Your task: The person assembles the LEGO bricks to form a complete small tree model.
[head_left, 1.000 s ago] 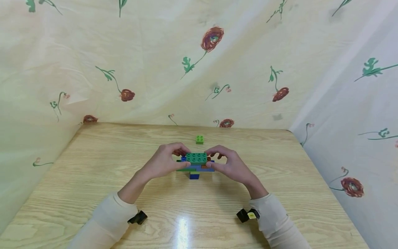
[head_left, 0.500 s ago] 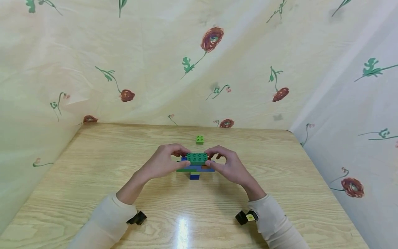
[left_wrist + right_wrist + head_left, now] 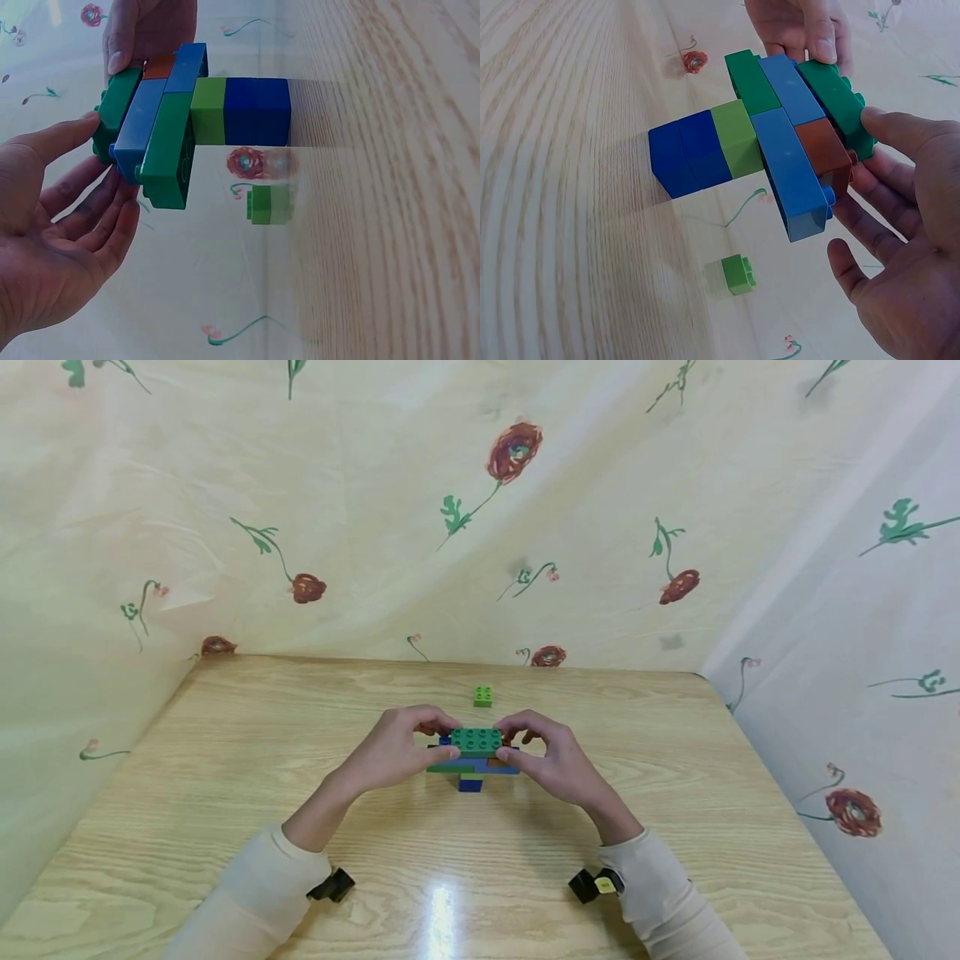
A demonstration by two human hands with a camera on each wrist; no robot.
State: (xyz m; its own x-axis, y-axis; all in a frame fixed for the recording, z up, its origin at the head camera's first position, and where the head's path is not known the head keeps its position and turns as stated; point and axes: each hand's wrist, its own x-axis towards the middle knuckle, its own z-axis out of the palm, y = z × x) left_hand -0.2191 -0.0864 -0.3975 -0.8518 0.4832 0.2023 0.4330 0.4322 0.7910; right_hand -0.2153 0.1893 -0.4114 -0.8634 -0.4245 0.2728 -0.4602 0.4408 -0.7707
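A dark green eight-stud brick [image 3: 476, 740] lies across the top of a stack of building bricks. My left hand [image 3: 390, 750] pinches its left end between thumb and fingers, and my right hand [image 3: 557, 760] pinches the right end the same way. Beneath it sit a blue brick [image 3: 140, 120] and a brown-orange brick [image 3: 823, 148]. Lower down, a second green brick [image 3: 169, 150] and a lighter blue brick [image 3: 791, 169] stick out sideways. A lime brick [image 3: 208, 111] and dark blue bricks [image 3: 257, 112] form the narrow stem. Whether the top brick is fully seated, I cannot tell.
Behind the stack, a loose lime four-stud brick [image 3: 483, 697] stands on the wooden table [image 3: 300, 702]. Flower-patterned cloth [image 3: 375, 527] hangs along the table's back and sides. Each wrist wears a black camera, the left one [image 3: 332, 885] and the right one [image 3: 596, 885].
Both hands keep their grip on the top green brick. The brick has shifted very slightly to the right over the stack; otherwise little differs.
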